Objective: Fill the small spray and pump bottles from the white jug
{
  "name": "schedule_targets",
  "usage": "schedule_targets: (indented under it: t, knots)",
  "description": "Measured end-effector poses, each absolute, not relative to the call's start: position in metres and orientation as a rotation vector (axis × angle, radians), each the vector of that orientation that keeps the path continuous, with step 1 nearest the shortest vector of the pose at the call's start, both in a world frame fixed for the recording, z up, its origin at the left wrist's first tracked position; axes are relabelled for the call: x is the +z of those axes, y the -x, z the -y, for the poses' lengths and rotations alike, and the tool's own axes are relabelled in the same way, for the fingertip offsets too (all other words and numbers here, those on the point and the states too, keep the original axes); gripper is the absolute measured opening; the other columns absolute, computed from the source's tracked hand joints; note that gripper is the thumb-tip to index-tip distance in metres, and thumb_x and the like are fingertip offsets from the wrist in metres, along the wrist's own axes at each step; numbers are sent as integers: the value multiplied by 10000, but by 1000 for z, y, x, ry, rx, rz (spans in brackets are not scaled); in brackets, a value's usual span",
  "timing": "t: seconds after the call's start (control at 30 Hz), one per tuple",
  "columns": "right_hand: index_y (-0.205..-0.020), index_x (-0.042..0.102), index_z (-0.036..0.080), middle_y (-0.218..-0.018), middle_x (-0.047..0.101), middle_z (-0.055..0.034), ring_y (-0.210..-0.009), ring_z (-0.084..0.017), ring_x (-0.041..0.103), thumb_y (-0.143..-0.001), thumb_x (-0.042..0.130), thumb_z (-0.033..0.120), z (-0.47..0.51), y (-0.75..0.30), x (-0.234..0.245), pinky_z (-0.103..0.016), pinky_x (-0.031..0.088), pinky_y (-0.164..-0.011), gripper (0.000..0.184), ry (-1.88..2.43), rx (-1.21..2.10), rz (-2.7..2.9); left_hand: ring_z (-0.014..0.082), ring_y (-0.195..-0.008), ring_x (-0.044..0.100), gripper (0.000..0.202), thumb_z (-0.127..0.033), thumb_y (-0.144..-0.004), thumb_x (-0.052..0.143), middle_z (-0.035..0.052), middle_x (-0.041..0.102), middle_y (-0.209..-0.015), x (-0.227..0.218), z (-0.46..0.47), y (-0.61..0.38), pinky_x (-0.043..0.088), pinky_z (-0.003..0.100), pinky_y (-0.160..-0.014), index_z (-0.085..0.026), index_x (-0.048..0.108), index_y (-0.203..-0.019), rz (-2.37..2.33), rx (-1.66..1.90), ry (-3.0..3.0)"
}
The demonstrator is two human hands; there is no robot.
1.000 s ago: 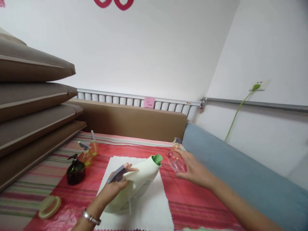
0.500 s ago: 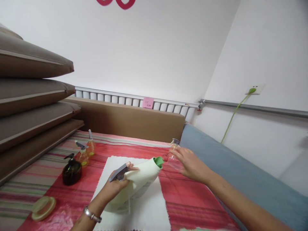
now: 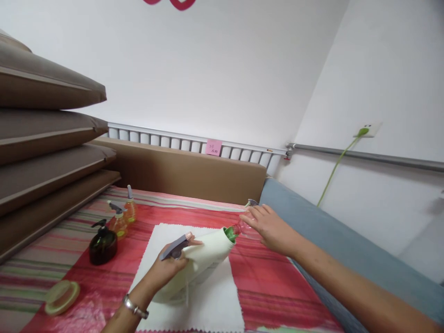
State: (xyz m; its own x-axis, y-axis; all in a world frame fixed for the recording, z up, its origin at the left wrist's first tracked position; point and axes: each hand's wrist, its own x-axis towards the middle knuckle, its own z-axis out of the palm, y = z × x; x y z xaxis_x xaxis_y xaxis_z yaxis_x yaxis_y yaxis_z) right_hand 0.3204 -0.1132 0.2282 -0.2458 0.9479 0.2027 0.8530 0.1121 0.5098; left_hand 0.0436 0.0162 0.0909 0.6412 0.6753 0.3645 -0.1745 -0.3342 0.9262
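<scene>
My left hand (image 3: pixel 173 259), with a bracelet at its wrist, is closed around a tilted pale green container (image 3: pixel 208 247) whose open end shows a green inside and points up to the right. A grey trigger-like piece (image 3: pixel 175 245) lies at the same hand's fingers; whether it belongs to the container I cannot tell. My right hand (image 3: pixel 270 229) is closed on a clear bottle (image 3: pixel 248 226), held tipped with its neck at the green opening. The hand partly covers this bottle. Below the container is a white cloth (image 3: pixel 211 310).
Left on the red striped cover (image 3: pixel 270 282) stand a dark pump bottle (image 3: pixel 103 247) and two orange-tinted bottles (image 3: pixel 120 225). A round pale lid-like thing (image 3: pixel 62 297) lies nearer. Another grey nozzle (image 3: pixel 253 202) shows behind my right hand. Stacked brown cushions (image 3: pixel 48 127) rise at left.
My right hand has brought the clear bottle slightly left and tipped it, so its neck now reaches into or against the container's green opening. My left hand has barely moved.
</scene>
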Motion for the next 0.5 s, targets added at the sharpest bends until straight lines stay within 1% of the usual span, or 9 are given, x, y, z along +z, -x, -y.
schedule_targets:
  t: [0.1, 0.2, 0.33, 0.5]
  knots:
    - [-1195, 514, 192, -1135, 564, -159, -1070, -297, 482, -605, 565, 40, 110, -316, 234, -450, 304, -908, 611, -1764, 797, -2169, 274, -1220, 476, 502, -83, -693, 567, 60, 658, -1165, 91, -16, -43, 278, 458, -1084, -224, 586, -1174, -408, 903, -1700]
    - [-1192, 515, 202, -1141, 562, -161, -1076, -304, 474, -583, 579, 36, 108, -313, 239, -448, 304, -892, 634, -1727, 799, -2147, 279, -1236, 456, 512, -77, -686, 560, 56, 651, -1177, 92, -16, -42, 277, 452, -1087, -220, 591, -1177, -413, 897, -1691]
    - [-1195, 517, 207, -1157, 556, -174, -1088, -315, 467, -628, 556, 44, 106, -316, 240, -471, 286, -901, 591, -1671, 860, -2136, 286, -1216, 476, 525, -95, -683, 581, 65, 660, -1161, 93, -15, -43, 310, 456, -1067, -217, 582, -1194, -398, 923, -1660]
    - [-1212, 508, 207, -1164, 551, -170, -1084, -315, 467, -647, 552, 53, 104, -323, 240, -497, 256, -931, 586, -1643, 919, -2120, 293, -1207, 486, 491, -121, -671, 620, 77, 667, -1146, 93, -15, -43, 290, 467, -1077, -214, 615, -1153, -402, 939, -1627]
